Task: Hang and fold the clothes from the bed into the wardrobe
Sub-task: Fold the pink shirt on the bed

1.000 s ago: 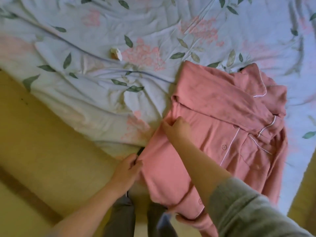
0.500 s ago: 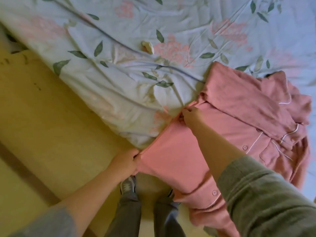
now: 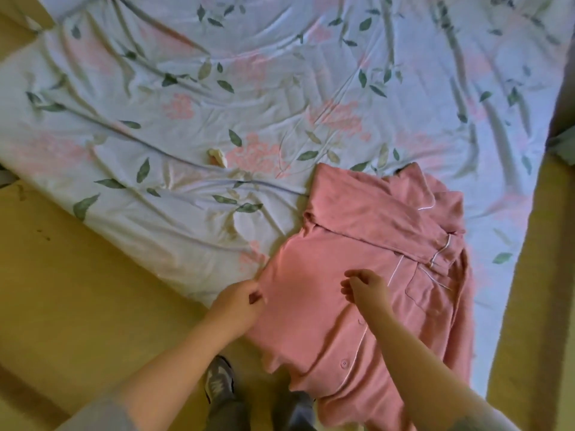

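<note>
Looking down on a bed (image 3: 140, 253) with a rumpled flowered sheet (image 3: 311, 73), yellow floor (image 3: 77, 306) at eight o'clock and a shoe (image 3: 219, 384) at six; a small pale wad (image 3: 217, 157) on the sheet near centre, well apart from the work. Has a pink shirt (image 3: 357, 244) spread buttons-up at five o'clock, collar end toward two, hem drooping over the bed's edge toward six. Has let go with the right hand (image 3: 367, 287) since half a second ago: then pinching the fold at the shirt's nine-o'clock edge, now drawn in over the chest beside the button line, fingers loosely curled, nothing between them, forearm reaching in from five o'clock. Keeps the left hand (image 3: 239, 303) at the shirt's side edge by the bed's rim, fingers curled in toward the palm; cannot tell whether pinching cloth or merely touching it. Seems to have finished tucking that side in, judging by the straight, flat edge; probably leaves the hem to bring up toward the collar before carrying the shirt to the wardrobe, not in view.
</note>
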Motion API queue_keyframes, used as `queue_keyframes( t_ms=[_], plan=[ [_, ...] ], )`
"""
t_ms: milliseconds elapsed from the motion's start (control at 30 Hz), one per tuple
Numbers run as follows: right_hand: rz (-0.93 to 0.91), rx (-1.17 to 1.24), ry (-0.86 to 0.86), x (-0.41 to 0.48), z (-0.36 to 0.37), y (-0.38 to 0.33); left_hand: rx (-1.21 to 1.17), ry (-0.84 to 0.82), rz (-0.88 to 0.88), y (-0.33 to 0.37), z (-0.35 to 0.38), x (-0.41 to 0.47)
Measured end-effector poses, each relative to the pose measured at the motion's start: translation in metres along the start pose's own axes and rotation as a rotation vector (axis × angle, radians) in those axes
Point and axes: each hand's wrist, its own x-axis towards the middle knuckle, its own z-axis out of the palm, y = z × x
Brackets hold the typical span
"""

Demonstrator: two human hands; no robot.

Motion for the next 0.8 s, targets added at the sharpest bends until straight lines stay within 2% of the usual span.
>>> queue_keyframes(
  t_ms=[233, 400, 500, 633, 800],
  plan=[
    [0.058, 0.048, 0.237, 0.021, -0.125, 0.039, 0.145, -0.094, 0.241, 0.125, 0.061, 0.038],
    [0.101, -0.121, 0.424, 0.049, -0.198, 0.081, 0.177, -0.192, 0.312, 0.187, 0.131, 0.068],
    [0.142, -0.145, 0.444, 0.069, -0.22, 0.102, 0.206, -0.206, 0.347, 0.216, 0.171, 0.087],
    [0.188, -0.105, 0.364, 0.09, -0.219, 0.128, 0.271, -0.252, 0.47, 0.247, 0.218, 0.12],
    [0.108, -0.08, 0.404, 0.109, -0.211, 0.142, 0.599, -0.312, 0.732, 0.287, 0.259, 0.172]
  ],
)
